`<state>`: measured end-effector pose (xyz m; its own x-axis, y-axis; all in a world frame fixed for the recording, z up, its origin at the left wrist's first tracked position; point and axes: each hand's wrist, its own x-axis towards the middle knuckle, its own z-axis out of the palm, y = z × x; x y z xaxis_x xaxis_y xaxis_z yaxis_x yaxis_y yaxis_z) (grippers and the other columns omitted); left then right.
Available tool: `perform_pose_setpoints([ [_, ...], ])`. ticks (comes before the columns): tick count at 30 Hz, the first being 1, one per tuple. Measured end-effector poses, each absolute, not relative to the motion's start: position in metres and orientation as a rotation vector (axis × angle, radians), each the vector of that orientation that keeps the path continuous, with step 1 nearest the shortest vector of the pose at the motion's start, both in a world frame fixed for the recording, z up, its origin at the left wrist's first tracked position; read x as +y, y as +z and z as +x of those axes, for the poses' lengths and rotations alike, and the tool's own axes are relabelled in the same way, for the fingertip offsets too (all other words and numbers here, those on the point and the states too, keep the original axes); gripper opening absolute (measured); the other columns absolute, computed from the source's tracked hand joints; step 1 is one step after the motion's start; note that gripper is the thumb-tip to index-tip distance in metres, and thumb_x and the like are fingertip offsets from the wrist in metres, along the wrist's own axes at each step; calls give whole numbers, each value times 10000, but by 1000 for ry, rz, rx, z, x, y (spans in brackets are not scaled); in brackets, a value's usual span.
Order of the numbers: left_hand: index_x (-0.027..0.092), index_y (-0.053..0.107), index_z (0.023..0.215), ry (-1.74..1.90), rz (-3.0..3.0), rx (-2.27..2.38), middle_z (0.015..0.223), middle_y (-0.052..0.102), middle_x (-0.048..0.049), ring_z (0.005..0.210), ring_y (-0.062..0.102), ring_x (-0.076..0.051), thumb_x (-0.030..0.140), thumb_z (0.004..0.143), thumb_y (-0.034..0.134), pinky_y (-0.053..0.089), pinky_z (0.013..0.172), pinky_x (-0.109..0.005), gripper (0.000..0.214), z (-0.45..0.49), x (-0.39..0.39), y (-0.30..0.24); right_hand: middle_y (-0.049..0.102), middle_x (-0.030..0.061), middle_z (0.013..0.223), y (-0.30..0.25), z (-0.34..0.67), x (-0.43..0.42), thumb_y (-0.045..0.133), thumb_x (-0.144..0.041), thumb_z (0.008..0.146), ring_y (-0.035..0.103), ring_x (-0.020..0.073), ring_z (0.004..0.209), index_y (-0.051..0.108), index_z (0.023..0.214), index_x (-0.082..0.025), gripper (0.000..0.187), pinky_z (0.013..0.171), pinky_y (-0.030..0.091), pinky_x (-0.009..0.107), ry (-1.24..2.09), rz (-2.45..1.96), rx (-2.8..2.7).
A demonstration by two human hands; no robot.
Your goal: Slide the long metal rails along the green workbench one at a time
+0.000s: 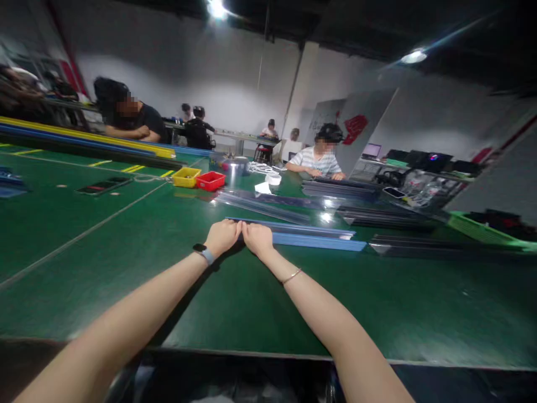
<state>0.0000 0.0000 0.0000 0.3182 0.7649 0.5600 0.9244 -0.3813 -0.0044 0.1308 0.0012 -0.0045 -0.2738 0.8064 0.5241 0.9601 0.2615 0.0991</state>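
Note:
Both my arms reach forward over a green table (235, 296). My left hand (222, 235), with a watch on its wrist, and my right hand (257, 239), with a thin bracelet, sit side by side with fingers curled on the near left end of a long blue strip (312, 237). The strip lies flat and runs off to the right. Whether the fingers grip it or only press on it is hard to tell.
More long strips (268, 204) and dark bars (440, 246) lie beyond and to the right. A yellow bin (186, 177) and a red bin (210, 180) stand further back. A green tray (482, 230) sits at right. Other people sit at the far tables.

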Motion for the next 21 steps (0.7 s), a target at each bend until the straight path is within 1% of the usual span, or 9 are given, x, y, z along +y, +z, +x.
perform_pose_setpoints([
  [7,128,605,749,-705,-2271,-1523,782,630,-97,775,573,-191,364,877,176,406,662,-290,506,1,-1,-1,648,75,772,-3,131,-1,188,-359,901,590,158,731,631,743,-162,510,633,388,235,-520,-1585,-2137],
  [14,119,606,725,-725,-2269,-1522,744,628,-105,753,580,-191,364,877,174,405,655,-291,519,2,1,-2,656,63,737,-5,131,3,185,-365,899,594,156,661,628,720,-174,515,598,383,242,-482,-1593,-2138],
  [18,121,606,717,-735,-2268,-1515,730,628,-103,725,583,-195,374,874,183,407,636,-294,517,2,2,-2,659,58,743,-4,131,4,177,-359,901,597,156,657,625,729,-182,511,587,379,242,-488,-1596,-2161],
  [21,121,609,720,-738,-2267,-1510,727,629,-106,722,583,-195,374,874,184,409,643,-296,518,1,2,-2,660,61,751,-3,132,2,177,-352,905,598,150,672,618,749,-182,498,609,375,238,-500,-1578,-2187],
])
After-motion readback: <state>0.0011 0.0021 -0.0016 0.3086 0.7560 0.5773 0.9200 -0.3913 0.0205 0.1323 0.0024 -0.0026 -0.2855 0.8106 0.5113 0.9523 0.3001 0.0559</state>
